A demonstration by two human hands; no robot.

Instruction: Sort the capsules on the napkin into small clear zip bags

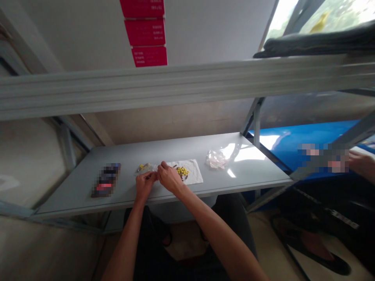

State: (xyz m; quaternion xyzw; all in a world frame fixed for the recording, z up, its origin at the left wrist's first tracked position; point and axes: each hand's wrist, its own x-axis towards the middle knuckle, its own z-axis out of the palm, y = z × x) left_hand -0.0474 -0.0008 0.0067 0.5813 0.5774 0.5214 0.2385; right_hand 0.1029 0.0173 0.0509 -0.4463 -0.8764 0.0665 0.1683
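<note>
My left hand (144, 185) and my right hand (168, 176) meet over the grey table, fingertips pinched close together. Between them is a bit of thin, see-through pinkish film that looks like a small plastic bag (155, 168), largely covered by my fingers. Just right of my right hand, a heap of small yellow-and-dark pieces (183, 171) lies on a white cloth or sheet (195, 176). Behind my left hand rests a clear bag with a few similar yellow pieces (143, 167). The pieces are too small to name.
A pile of clear pinkish plastic bags (216, 159) lies on the table (125, 195) at right. A blurred dark object (106, 180) lies at left. A shelf beam (187, 84) crosses above, with red boxes (146, 33) over it. Another person's hand (361, 162) is at far right by a blue surface.
</note>
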